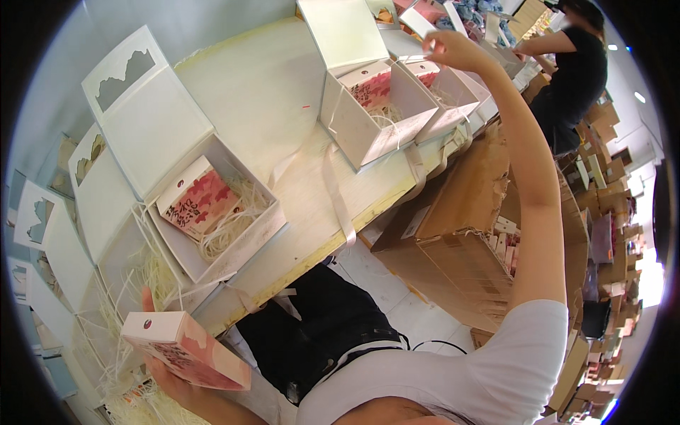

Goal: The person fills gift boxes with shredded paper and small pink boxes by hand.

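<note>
My left hand (172,380), at the lower left, holds a pink-and-white printed carton (212,358) from below, with one finger showing behind it. My right hand (454,50) reaches out to the top, its fingers curled over a white gift box (449,106); whether they pinch anything is unclear. That box contains a similar carton and pale shredded filler. Beside it stands another open gift box (406,130) with a carton and filler. Nearer to me, an open gift box (265,226) holds a tilted pink carton (199,204) and shredded filler (228,234). Its lid (159,122) has a jagged cut-out window.
More open white boxes (53,265) line the left side. Ribbons (337,196) hang over the worn table edge (297,265). A large cardboard carton (451,260) with small cartons inside stands at right. Another person (576,74) works beyond, near stacked cardboard boxes (605,122).
</note>
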{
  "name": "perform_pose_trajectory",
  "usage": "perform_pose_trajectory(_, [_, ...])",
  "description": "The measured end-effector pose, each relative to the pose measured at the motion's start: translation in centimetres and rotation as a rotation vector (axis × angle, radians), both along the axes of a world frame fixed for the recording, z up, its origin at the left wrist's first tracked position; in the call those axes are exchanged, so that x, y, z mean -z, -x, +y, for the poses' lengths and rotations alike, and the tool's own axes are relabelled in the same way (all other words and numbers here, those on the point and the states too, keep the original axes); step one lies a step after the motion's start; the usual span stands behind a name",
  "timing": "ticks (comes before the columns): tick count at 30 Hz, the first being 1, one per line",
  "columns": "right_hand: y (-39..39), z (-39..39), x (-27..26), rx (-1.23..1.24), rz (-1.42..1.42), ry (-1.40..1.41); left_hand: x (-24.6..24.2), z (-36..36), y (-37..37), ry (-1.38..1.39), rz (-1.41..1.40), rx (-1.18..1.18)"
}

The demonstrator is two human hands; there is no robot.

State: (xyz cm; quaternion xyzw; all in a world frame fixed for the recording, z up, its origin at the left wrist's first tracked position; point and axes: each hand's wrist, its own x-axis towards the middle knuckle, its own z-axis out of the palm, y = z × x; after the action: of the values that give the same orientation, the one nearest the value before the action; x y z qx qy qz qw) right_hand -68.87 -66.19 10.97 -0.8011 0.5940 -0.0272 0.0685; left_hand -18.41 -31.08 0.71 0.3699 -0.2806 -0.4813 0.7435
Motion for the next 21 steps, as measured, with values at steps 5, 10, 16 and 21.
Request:
perform_pose_trajectory(5, [-1.0, -1.6, 4.4, -0.180, -0.116, 0.271, -0.1, -0.1, 0.2, 0.019, 0.000, 0.017])
perform_pose_trajectory(10, [-0.8, 0.7, 5.1, -0.060, -0.583, 0.076, -0.1, 0.4, -0.1, 0.023, -0.002, 0.018])
perform_pose_trajectory(16, [2.6, 4.3, 5.0, 0.043, -0.491, -0.094, -0.5, -0.1, -0.1, 0.019, 0.002, 0.065])
perform_pose_trajectory(21, [2.5, 3.9, 5.5, -0.011, -0.374, -0.232, -0.9, -0.5, 1.0, 0.003, -0.001, 0.050])
